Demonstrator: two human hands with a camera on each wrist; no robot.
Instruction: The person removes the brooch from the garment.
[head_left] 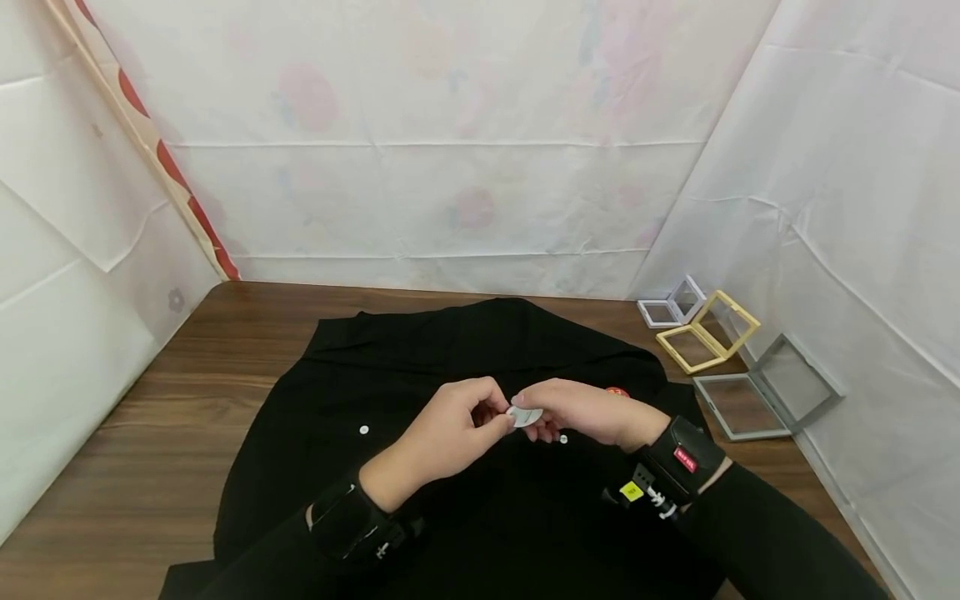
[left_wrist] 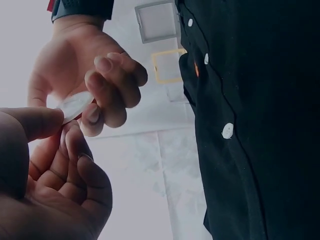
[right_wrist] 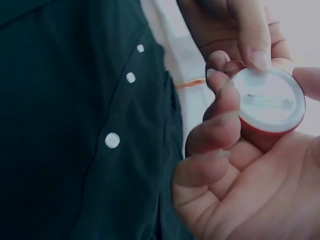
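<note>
A round badge [head_left: 525, 416] is held between both hands above a black garment [head_left: 450, 350] with white buttons. Its silvery back with a pin bar and its red rim show in the right wrist view [right_wrist: 267, 102]. The left hand [head_left: 450, 429] pinches one edge of the badge between thumb and fingers. The right hand [head_left: 592, 412] grips the other side, thumb on top and fingers curled below. In the left wrist view the badge [left_wrist: 76, 105] is seen nearly edge-on between the left hand [left_wrist: 60, 185] and the right hand [left_wrist: 90, 75].
On the right of the wooden table [head_left: 202, 375] stand three hinged frames: white [head_left: 660, 314], yellow [head_left: 690, 348] and grey [head_left: 742, 407]. Part of a red round item [head_left: 617, 391] shows on the garment behind the right hand. Pale curtains [head_left: 450, 167] enclose the back and sides.
</note>
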